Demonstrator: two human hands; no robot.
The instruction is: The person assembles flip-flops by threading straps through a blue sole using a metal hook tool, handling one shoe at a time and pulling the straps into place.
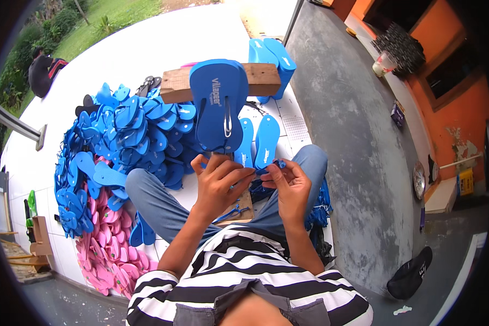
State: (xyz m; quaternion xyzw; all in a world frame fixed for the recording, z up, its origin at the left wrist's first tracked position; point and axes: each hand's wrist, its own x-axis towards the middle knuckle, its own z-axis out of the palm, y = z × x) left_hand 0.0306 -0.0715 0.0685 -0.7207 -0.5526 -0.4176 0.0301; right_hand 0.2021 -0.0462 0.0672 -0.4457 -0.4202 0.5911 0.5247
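Note:
A blue flip-flop sole [211, 108] stands upright against a wooden beam [263, 79] in front of me, with a thin metal loop [227, 122] on its face. Just below its lower end, my left hand [218, 182] is bent, its fingertips pinched together; what they hold is hidden. Close by on the right, my right hand [292, 187] is closed on a small dark blue flip-flop strap [279, 163], thumb against fingers. Two lighter blue flip-flop soles [267, 140] lie behind the hands. Loose blue straps [232, 212] rest on the wood between my legs.
A large heap of blue soles [141, 127] is at the left, with pink soles [111, 239] nearer me. Blue thick-soled sandals [280, 57] stand behind the beam. A bundle of blue straps [321, 206] lies by my right knee. A person [41, 73] sits far left.

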